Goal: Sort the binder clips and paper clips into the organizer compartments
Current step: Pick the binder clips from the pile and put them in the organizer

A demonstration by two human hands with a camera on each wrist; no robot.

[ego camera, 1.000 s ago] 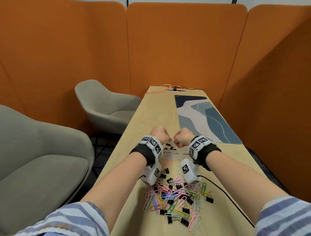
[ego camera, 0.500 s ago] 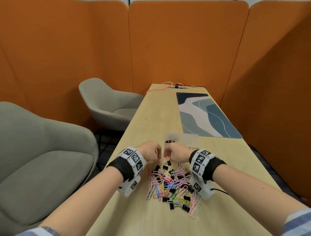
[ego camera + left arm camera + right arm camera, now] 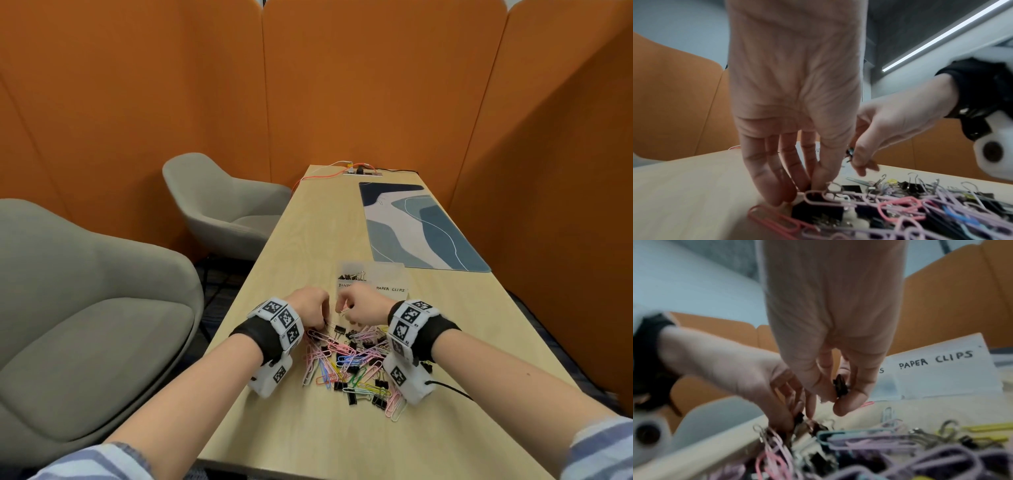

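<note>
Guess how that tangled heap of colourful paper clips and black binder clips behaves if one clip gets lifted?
The tangled heap of colourful paper clips and black binder clips lies interlocked, so a lifted clip probably drags neighbours. Thin wire loops suggest they are light and slide easily on the smooth wooden table.

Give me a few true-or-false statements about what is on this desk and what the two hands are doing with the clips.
1. The right hand pinches a small black binder clip. True.
2. The organizer has binder clips in its "PAPER CLIPS" compartment. False: the binder clips in it lie in the left compartment; the one labelled paper clips looks empty.
3. The left hand reaches down with its fingertips into the edge of the mixed pile. True.
4. The pile lies on the blue patterned mat. False: it lies on the bare wooden table; the mat is farther back.
5. Both chairs are orange. False: the chairs are grey; the partitions are orange.
</note>
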